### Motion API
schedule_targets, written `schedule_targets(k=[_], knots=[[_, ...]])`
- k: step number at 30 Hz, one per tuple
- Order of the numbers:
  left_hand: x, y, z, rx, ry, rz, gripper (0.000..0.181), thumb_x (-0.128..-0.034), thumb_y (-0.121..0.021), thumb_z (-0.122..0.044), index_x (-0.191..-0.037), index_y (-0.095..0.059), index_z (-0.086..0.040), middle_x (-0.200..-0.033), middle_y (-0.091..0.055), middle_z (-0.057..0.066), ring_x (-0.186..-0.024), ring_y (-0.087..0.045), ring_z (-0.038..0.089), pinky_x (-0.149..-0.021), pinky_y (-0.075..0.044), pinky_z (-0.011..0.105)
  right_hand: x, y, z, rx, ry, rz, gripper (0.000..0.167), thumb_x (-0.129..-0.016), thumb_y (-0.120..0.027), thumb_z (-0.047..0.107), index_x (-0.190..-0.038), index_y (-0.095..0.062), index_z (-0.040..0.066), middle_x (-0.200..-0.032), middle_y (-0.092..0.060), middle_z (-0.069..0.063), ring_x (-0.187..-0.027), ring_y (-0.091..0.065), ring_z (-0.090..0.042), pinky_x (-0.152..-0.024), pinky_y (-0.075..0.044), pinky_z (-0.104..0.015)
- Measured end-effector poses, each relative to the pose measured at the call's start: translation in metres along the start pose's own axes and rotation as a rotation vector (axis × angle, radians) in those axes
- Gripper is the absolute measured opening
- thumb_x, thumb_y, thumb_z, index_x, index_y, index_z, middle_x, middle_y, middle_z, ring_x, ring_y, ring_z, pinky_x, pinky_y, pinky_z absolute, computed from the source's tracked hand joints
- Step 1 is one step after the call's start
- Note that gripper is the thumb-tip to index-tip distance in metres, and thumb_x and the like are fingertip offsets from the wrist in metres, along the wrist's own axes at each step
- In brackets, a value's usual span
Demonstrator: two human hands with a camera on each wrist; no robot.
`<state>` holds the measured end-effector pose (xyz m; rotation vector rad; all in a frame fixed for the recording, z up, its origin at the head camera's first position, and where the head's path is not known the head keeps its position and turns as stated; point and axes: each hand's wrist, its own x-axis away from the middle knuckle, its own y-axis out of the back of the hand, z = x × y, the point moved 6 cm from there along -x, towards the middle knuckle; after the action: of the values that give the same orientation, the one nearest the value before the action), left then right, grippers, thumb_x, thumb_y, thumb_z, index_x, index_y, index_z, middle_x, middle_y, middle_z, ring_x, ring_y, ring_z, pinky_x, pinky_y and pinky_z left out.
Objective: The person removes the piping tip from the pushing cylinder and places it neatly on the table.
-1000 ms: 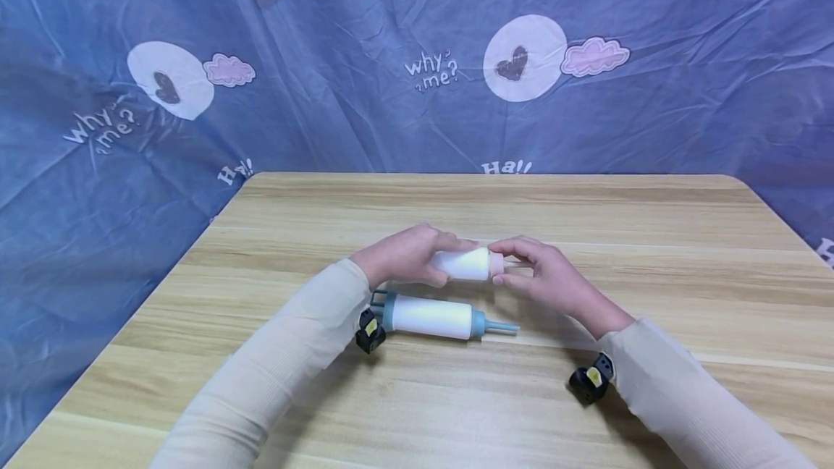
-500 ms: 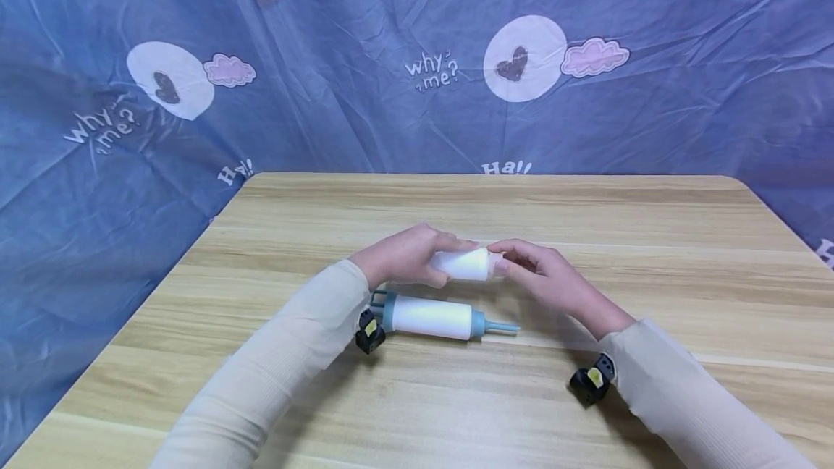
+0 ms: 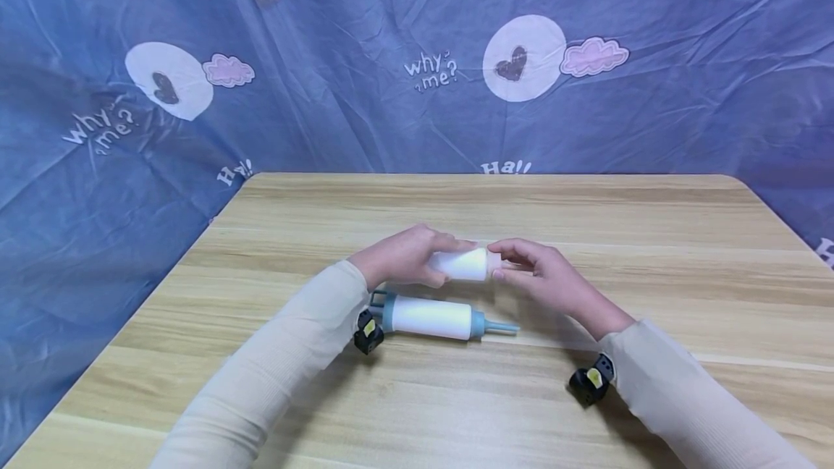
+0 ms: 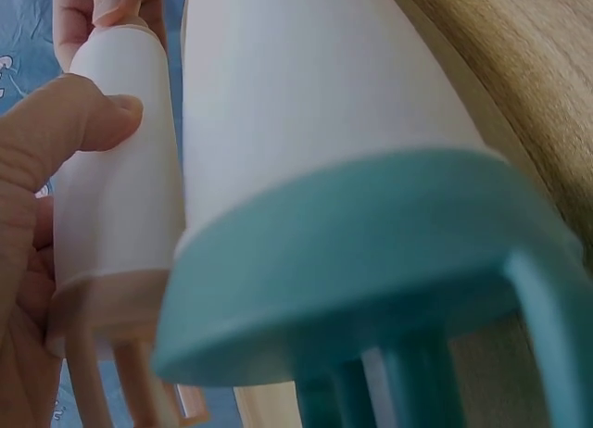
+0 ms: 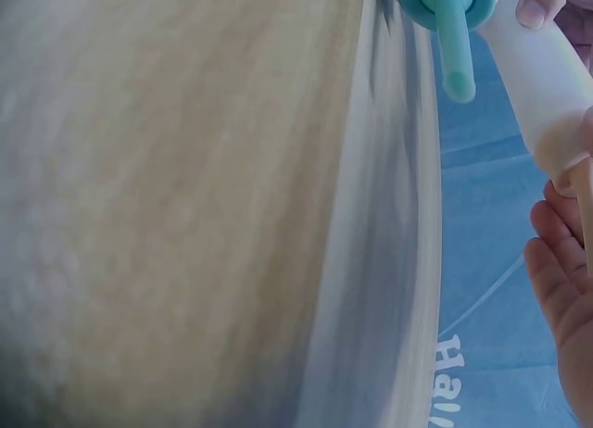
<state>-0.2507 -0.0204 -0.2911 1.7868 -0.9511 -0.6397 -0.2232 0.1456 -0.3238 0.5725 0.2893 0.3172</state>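
Gripping a smooth white tube by its body, the left hand is holding it at one o'clock from a teal-ended cylinder; the right hand is pinching the tube's pale peach collar. Peach prongs are extending from its opposite end.

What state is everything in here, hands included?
Left hand: gripping the pink-ended tube.
Right hand: pinching that tube's pink cap.
Pink-ended tube: held sideways, cap on.
Teal-ended tube: lying sideways on the table, in neither hand.
Blue sheet: wrinkled, behind the table.
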Motion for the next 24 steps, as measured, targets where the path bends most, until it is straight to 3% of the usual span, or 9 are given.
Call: schedule_targets(k=[7, 15, 24], knots=[[0.0007, -0.001, 0.0026, 0.026, 0.005, -0.003, 0.063, -0.0755, -0.072, -0.011, -0.134, -0.05, -0.017, -0.126, -0.059, 0.005, -0.09, -0.06, 0.01, -0.078, -0.047, 0.019, -0.0005, 0.0001, 0.0026, 0.011, 0.037, -0.033, 0.038, -0.082, -0.069, 0.012, -0.118, -0.059, 0.004, -0.123, -0.058, -0.015, -0.116, -0.053, -0.037, -0.095, -0.043, -0.047], [0.0006, 0.0002, 0.001, 0.027, -0.003, -0.003, 0.062, -0.0759, -0.071, -0.011, -0.134, -0.05, -0.015, -0.126, -0.06, 0.006, -0.09, -0.06, 0.01, -0.078, -0.047, 0.019, -0.0007, 0.001, 0.0049, 0.027, 0.065, -0.07, 0.037, -0.078, -0.071, 0.007, -0.114, -0.061, 0.002, -0.117, -0.061, -0.015, -0.108, -0.059, -0.032, -0.091, -0.048, -0.038], [0.002, 0.0001, -0.0006, 0.015, -0.003, -0.001, 0.063, -0.0755, -0.071, -0.011, -0.134, -0.05, -0.015, -0.126, -0.059, 0.005, -0.088, -0.06, 0.01, -0.078, -0.046, 0.019, 0.0005, -0.0003, 0.0009, -0.019, -0.003, -0.032, 0.035, -0.083, -0.069, 0.013, -0.116, -0.06, 0.004, -0.117, -0.061, -0.016, -0.099, -0.064, -0.029, -0.084, -0.052, -0.032]])
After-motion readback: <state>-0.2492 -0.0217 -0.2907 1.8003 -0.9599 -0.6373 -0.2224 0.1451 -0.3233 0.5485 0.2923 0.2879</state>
